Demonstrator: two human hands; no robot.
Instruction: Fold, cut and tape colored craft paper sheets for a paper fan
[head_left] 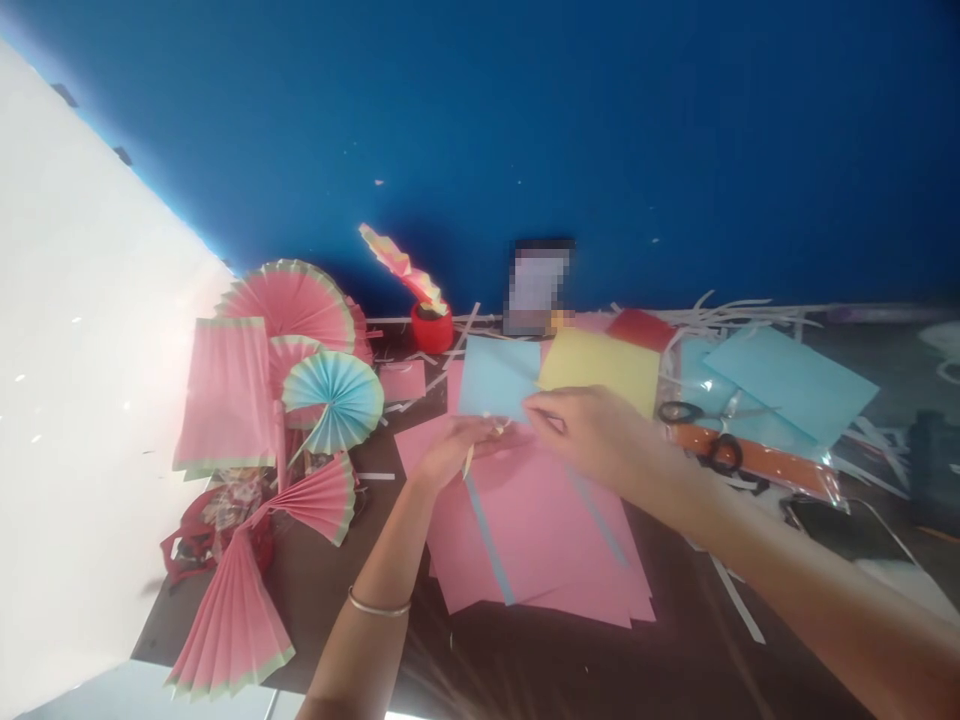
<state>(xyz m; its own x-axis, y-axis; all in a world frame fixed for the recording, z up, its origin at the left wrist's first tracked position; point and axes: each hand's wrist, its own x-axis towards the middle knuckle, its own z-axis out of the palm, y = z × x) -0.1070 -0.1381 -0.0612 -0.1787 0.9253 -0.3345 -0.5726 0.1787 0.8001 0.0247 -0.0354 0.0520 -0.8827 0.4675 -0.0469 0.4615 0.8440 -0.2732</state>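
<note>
Pink sheets lie in a loose stack at the middle of the table, with two narrow blue strips across them. My left hand is over the upper edge of the stack, its fingers bent around a small pale strip. Close to its right, my right hand has thumb and forefinger pinched together; what is between them is too small to make out. Beyond both hands lie a light blue sheet and a yellow sheet.
Folded pink fans and a blue fan are at the left. A red pot and a propped-up device stand near the wall. Scissors, blue sheets, paper scraps and a phone lie at the right.
</note>
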